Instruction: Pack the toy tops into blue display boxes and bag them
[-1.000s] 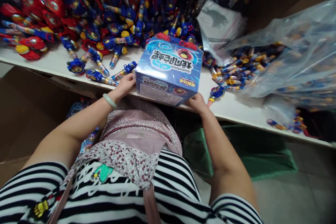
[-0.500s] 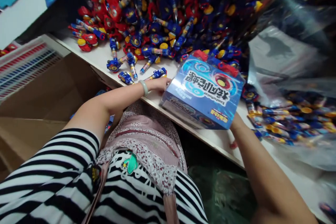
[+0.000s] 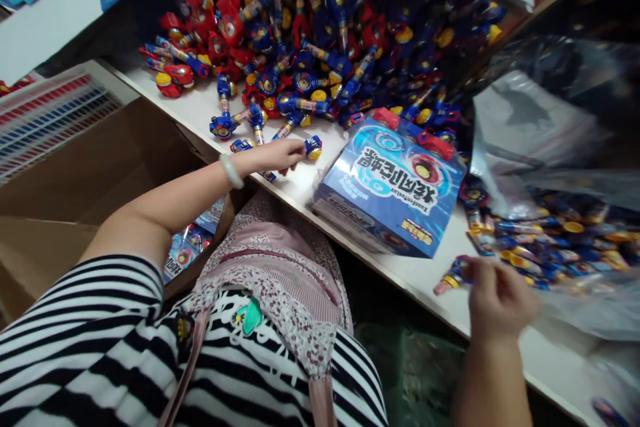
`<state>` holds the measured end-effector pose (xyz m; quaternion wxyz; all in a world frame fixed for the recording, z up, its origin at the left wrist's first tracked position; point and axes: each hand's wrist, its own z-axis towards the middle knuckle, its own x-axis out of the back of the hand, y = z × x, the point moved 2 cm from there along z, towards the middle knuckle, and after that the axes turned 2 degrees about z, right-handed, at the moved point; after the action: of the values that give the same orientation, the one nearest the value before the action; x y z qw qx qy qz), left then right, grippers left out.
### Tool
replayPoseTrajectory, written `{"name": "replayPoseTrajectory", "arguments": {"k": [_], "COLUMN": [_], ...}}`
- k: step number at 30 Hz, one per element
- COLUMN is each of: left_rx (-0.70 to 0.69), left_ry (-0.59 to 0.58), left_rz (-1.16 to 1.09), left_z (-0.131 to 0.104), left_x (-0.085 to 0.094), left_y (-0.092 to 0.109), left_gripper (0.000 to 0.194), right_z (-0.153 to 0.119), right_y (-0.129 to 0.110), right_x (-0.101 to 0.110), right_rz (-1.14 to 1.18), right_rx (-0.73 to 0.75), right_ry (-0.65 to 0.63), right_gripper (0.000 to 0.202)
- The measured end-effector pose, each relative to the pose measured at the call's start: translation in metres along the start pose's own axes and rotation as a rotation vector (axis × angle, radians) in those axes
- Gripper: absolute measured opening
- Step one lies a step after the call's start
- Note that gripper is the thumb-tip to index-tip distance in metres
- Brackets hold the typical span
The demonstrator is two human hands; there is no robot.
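Observation:
My left hand (image 3: 286, 155), below a jade-coloured bangle, has its fingers closed on a blue and yellow toy (image 3: 313, 147) over the white table (image 3: 300, 183). Right of it a blue printed box (image 3: 393, 183) lies on the table, its lettering upside down, touched by neither hand. My right hand (image 3: 501, 297) is past the box's right side with fingers curled, its fingertips at another blue toy with a pink tip (image 3: 453, 275). Blur hides whether that toy is gripped.
Red and blue toys (image 3: 300, 33) are heaped behind the box. More toys (image 3: 565, 233) and plastic bags (image 3: 535, 120) lie at the right. An open cardboard carton (image 3: 100, 180) stands below the table's left edge; packed boxes (image 3: 187, 250) show near my waist.
Both hands have come away from the blue box. My left hand moved left to a toy, and my right hand moved out to the right, toward the table's front edge.

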<state>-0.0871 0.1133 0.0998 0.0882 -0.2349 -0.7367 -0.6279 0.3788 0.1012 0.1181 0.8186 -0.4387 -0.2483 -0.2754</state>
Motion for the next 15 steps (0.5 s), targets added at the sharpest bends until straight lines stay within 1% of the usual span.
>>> {"name": "replayPoseTrajectory", "arguments": {"k": [1, 2, 3, 4, 5, 6, 7, 8, 9, 10, 11, 12, 13, 14, 15], "left_rx": [-0.040, -0.077, -0.105, -0.122, -0.131, -0.129, -0.118, -0.105, -0.093, -0.086, -0.077, -0.064, -0.052, -0.046, -0.040], "left_ry": [-0.084, -0.207, -0.349, -0.474, -0.561, -0.605, -0.617, -0.618, -0.618, -0.601, -0.553, -0.467, -0.351, -0.215, -0.073], "left_rz": [-0.053, -0.107, -0.156, -0.197, -0.228, -0.251, -0.266, -0.269, -0.259, -0.241, -0.213, -0.173, -0.123, -0.069, -0.009], "left_z": [-0.014, -0.025, -0.033, -0.038, -0.039, -0.038, -0.035, -0.031, -0.028, -0.024, -0.022, -0.019, -0.016, -0.014, -0.012], "left_x": [-0.001, -0.008, -0.019, -0.032, -0.045, -0.056, -0.064, -0.067, -0.065, -0.058, -0.047, -0.034, -0.020, -0.007, 0.002], "left_y": [0.001, 0.003, 0.004, 0.006, 0.006, 0.004, 0.001, -0.004, -0.010, -0.017, -0.022, -0.025, -0.024, -0.017, -0.004], "left_gripper": [0.015, 0.017, 0.020, 0.023, 0.026, 0.029, 0.032, 0.034, 0.035, 0.037, 0.038, 0.038, 0.037, 0.035, 0.034], "right_z": [-0.014, -0.025, -0.034, -0.039, -0.042, -0.042, -0.040, -0.038, -0.035, -0.032, -0.028, -0.022, -0.015, -0.006, 0.005], "right_y": [-0.017, -0.034, -0.049, -0.060, -0.066, -0.067, -0.064, -0.056, -0.046, -0.034, -0.022, -0.012, -0.006, -0.004, -0.006], "right_x": [-0.001, -0.010, -0.024, -0.041, -0.059, -0.074, -0.085, -0.090, -0.089, -0.081, -0.069, -0.054, -0.037, -0.023, -0.012], "right_rz": [0.096, 0.206, 0.274, 0.318, 0.344, 0.356, 0.360, 0.355, 0.335, 0.297, 0.239, 0.174, 0.123, 0.094, 0.112], "right_rx": [-0.007, 0.023, 0.046, 0.034, 0.010, -0.029, -0.073, -0.112, -0.143, -0.162, -0.169, -0.161, -0.140, -0.103, -0.063], "right_ry": [-0.092, -0.269, -0.476, -0.616, -0.723, -0.797, -0.843, -0.882, -0.915, -0.932, -0.915, -0.859, -0.779, -0.687, -0.616], "right_gripper": [0.020, 0.023, 0.023, 0.030, 0.037, 0.045, 0.049, 0.050, 0.050, 0.050, 0.048, 0.044, 0.039, 0.036, 0.035]}}
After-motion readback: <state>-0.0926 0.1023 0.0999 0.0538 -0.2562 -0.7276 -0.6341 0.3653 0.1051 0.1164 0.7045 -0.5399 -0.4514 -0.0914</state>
